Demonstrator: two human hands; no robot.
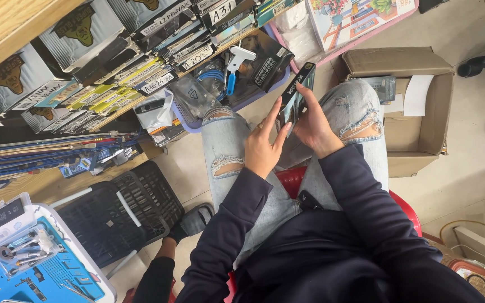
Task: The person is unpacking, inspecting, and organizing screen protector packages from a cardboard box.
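Observation:
I sit on a red stool (291,178) in ripped light-blue jeans and a dark long-sleeved top. Over my knees, both hands hold a slim black flat package (297,90) tilted on edge. My right hand (315,126) grips it from the right side with the fingers wrapped around its lower part. From the left, my left hand (263,147) touches the lower end with fingers spread.
A wooden shelf (108,115) at upper left is packed with flat labelled boxes. An open cardboard box (422,134) stands on the floor to the right. At lower left are a black plastic crate (119,213) and a blue tool tray (40,264). Another person's foot in a sandal (192,221) rests by the crate.

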